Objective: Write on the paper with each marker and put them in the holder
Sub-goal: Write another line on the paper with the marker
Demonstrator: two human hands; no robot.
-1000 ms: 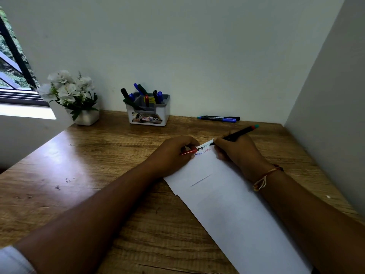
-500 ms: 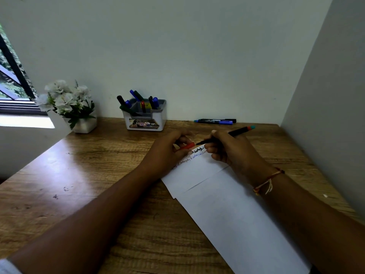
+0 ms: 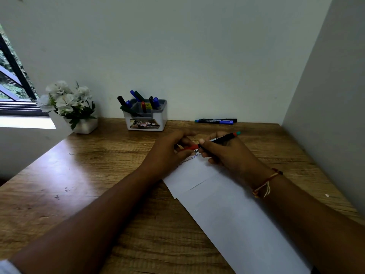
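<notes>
Right hand [image 3: 227, 155] clamped on a black marker [image 3: 223, 138], barrel angled up to the right, green-tipped end highest. Left hand [image 3: 169, 153] closed around the red cap [image 3: 189, 148], which meets the marker's front end; whether it is fully seated cannot be told. Both hands touch each other over the top edge of the paper [image 3: 227, 210], where lines of writing [image 3: 187, 160] show. Judged step: capping this marker after writing. To do it well: keep cap and barrel in 1 line, press until seated, keep the nib off the sheet. Holder [image 3: 145, 119] stands at the back of the surface [image 3: 79, 184], already carrying several markers. 2 markers [image 3: 215, 121] lie near the wall, apparently not yet used.
</notes>
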